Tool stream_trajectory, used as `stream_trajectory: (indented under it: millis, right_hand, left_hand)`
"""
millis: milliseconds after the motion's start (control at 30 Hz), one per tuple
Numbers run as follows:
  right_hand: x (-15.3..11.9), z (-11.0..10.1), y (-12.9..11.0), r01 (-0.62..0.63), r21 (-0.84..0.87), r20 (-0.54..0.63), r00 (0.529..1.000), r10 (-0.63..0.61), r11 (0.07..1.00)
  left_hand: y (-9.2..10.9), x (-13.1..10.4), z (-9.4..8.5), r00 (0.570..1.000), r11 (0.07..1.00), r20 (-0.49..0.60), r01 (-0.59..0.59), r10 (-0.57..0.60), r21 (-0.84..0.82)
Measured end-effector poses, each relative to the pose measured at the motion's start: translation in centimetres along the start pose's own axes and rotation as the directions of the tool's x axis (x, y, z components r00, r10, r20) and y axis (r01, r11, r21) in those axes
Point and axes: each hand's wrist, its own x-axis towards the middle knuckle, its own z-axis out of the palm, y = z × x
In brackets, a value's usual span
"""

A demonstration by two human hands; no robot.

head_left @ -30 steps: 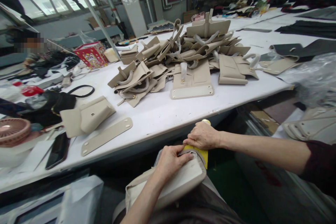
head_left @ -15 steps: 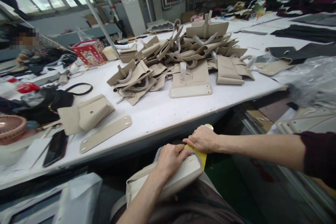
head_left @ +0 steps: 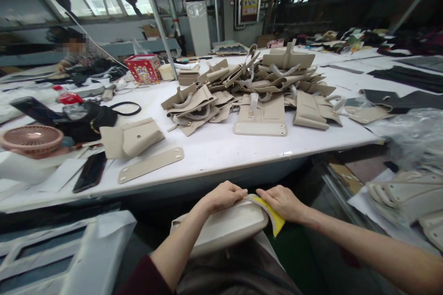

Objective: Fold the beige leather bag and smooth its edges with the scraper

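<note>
This is a bag workshop, I'd say: half-made beige bags [head_left: 259, 84] heaped across a white bench [head_left: 221, 150], a flat strip [head_left: 150, 165] by its near edge, stacked cut pieces [head_left: 408, 196] beyond the right corner.

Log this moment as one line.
left hand: holding beige bag | right hand: pinching yellow sheet at bag's end | worktable: heaped beige bag pieces, phone

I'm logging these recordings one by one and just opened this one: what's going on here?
A seated person works on a beige bag piece held over the lap. The left hand is at its top edge, while the right hand grips a yellow strip at its right end. On the white table ahead lies a heap of beige bag parts.
</note>
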Motion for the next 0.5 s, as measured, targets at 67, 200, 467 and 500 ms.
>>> stream_trajectory:
  millis: [67,200,467,500]
  right_hand:
    - [-0.3,0.1,0.7,-0.085,0.017,-0.04,0.996,0.085,0.996]
    - [0.2,0.4,1.0,-0.096,-0.044,-0.092,0.992,0.091,0.994]
    - [4.0,-1.4,0.1,0.127,0.021,-0.006,0.992,-0.127,0.992]
    - [4.7,-1.7,-0.4,0.156,0.066,0.019,0.987,-0.158,0.986]
  left_hand:
    - [-0.1,0.3,0.1,1.0,1.0,0.018,0.006,-0.006,-0.006]
    - [0.2,0.7,0.7,1.0,1.0,0.01,0.021,-0.021,-0.006]
    - [-6.1,-6.9,-4.9,0.958,0.945,-0.215,0.117,-0.188,-0.306]
    - [-7.8,-8.8,-5.4,0.929,0.915,-0.267,0.145,-0.257,-0.376]
